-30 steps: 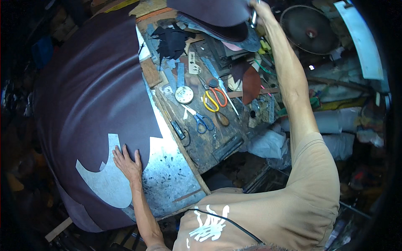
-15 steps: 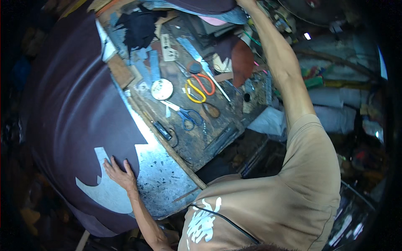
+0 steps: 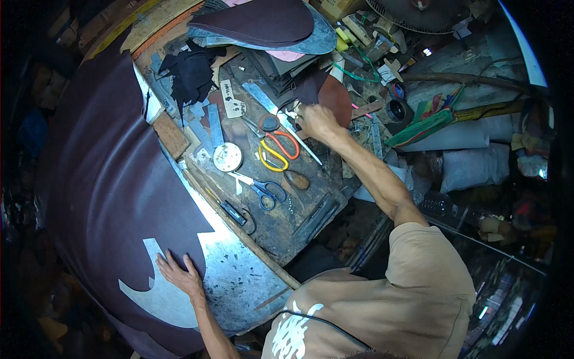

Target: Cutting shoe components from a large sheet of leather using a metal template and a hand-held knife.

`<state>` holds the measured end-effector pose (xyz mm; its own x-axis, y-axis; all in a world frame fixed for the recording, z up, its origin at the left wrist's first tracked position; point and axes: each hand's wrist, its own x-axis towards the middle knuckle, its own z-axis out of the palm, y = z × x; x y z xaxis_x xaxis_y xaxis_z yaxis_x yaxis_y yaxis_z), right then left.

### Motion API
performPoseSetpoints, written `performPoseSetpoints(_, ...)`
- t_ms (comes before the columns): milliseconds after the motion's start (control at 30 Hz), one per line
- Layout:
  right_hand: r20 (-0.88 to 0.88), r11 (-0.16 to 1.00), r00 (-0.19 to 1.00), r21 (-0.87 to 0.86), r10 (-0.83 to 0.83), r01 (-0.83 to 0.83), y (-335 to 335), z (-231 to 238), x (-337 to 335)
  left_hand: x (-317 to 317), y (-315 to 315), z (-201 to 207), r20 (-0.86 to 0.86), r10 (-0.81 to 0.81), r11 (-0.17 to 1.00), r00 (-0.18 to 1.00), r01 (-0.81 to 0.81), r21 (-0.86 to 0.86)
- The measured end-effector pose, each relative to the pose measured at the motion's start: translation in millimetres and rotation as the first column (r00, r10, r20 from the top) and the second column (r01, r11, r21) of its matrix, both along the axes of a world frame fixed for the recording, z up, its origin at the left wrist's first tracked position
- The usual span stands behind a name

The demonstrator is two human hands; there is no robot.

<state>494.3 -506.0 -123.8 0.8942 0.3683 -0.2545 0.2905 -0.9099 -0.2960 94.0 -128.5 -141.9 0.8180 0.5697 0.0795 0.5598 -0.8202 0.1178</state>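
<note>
A large sheet of dark maroon leather (image 3: 131, 167) drapes over the left of the work surface. My left hand (image 3: 181, 274) lies flat on it with fingers apart, partly over a pale grey, spiked shape (image 3: 161, 299); whether that is a separate piece or a gap in the leather, I cannot tell. Across the bench my right hand (image 3: 320, 122) is closed, fingers curled down beside a round brown leather piece (image 3: 336, 102) and a dark leather scrap (image 3: 309, 90). What the fingers hold, if anything, is hidden. Close by lie scissors with orange and yellow handles (image 3: 277, 149) and a long pale blade-like strip (image 3: 260, 96).
Blue-handled scissors (image 3: 266, 194), a round white tin (image 3: 228, 157) and a box cutter (image 3: 233, 213) lie on the wooden bench (image 3: 287, 233). Stacked maroon leather pieces (image 3: 257, 24) sit at the back, with black scraps (image 3: 188, 75) to their left. A fan (image 3: 418, 12) stands far right.
My right hand has come back from the stacked leather at the far side to the scraps beside the round brown piece. My left hand stays on the leather. The view has shifted slightly.
</note>
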Motion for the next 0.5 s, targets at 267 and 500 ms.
performPoseSetpoints(267,-0.158,0.603,0.832,0.620,-0.531,0.502,-26,56,214,8,-2,2,0.010,-0.020,1.000,1.000,0.020,0.003)
performPoseSetpoints(500,-0.155,0.632,0.707,0.346,-0.690,0.693,11,58,266,13,-4,6,0.017,0.021,1.000,1.000,-0.021,-0.008)
